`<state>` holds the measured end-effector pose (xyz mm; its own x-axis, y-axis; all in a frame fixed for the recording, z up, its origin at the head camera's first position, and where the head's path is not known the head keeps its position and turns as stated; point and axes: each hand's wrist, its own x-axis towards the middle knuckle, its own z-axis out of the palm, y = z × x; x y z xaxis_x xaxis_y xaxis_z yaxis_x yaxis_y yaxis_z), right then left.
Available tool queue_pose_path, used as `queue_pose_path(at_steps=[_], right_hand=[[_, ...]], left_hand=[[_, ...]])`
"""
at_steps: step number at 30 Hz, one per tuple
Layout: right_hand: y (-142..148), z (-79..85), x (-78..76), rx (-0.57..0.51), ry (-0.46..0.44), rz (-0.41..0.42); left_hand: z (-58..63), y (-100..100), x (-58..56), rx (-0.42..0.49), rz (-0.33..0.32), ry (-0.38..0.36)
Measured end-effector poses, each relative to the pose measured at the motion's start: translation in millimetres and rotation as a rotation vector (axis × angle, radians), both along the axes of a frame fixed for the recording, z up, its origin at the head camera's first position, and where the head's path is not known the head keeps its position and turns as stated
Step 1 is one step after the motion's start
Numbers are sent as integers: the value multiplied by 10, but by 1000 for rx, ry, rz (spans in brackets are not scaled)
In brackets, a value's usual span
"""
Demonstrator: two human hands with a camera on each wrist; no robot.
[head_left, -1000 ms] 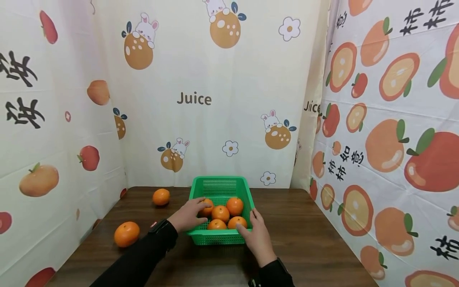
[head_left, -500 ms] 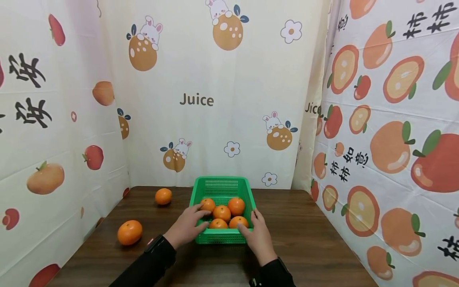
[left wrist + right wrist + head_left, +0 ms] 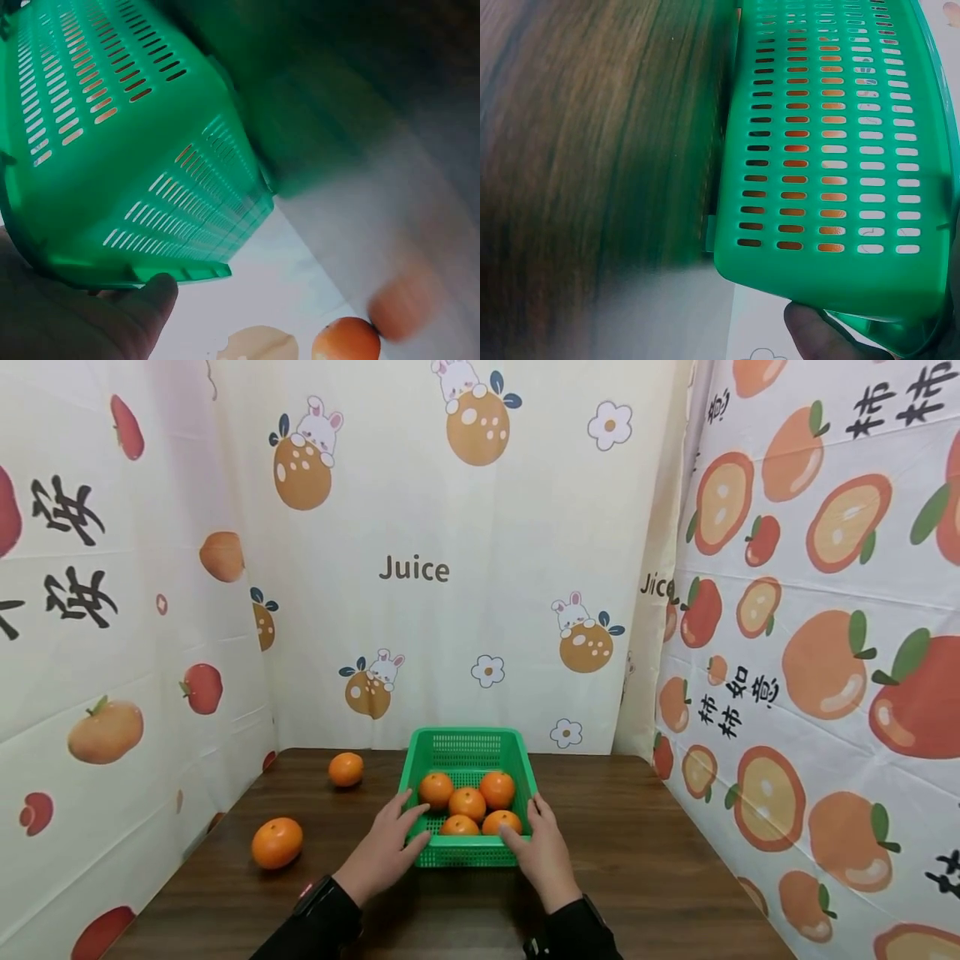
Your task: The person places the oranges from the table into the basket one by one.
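Note:
A green plastic basket (image 3: 468,853) with slotted walls stands on the table, holding several oranges (image 3: 467,805). My left hand (image 3: 378,856) holds its left side near the front corner, with fingers at the rim and spread a little. On the opposite side, my right hand (image 3: 545,853) grips the rim, thumb over the inside and fingers outside. In the left wrist view the slotted basket wall (image 3: 172,202) rises beside a fingertip (image 3: 160,291). The right wrist view shows the other wall (image 3: 817,165), with a fingertip (image 3: 810,322) at the rim.
Two loose oranges lie left of the basket: a nearer orange (image 3: 277,843) and a farther orange (image 3: 346,770). The brown wooden table (image 3: 630,860) extends right of the basket. Fruit-printed curtains (image 3: 480,568) enclose the back and both sides.
My left hand has drawn back from above the oranges inside to the basket's left rim. The right hand keeps its place. The head view has shifted slightly.

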<state>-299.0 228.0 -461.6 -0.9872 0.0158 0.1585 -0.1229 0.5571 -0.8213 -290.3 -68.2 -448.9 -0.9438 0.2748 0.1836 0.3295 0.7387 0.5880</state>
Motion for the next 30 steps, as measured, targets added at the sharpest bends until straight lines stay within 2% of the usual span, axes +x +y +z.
queue_pose_path(at_steps=[6, 15, 24, 30], right_hand=[[-4, -26, 11, -5, -6, 0], [-2, -10, 3, -7, 1, 5], [-9, -6, -24, 17, -2, -4], [-7, -6, 25, 2, 10, 17]], left_hand=[[-15, -65, 79, 12, 12, -42], [-5, -332, 120, -31, 104, -31], [55, -570, 135, -110, 143, 63], [51, -662, 143, -169, 174, 111]])
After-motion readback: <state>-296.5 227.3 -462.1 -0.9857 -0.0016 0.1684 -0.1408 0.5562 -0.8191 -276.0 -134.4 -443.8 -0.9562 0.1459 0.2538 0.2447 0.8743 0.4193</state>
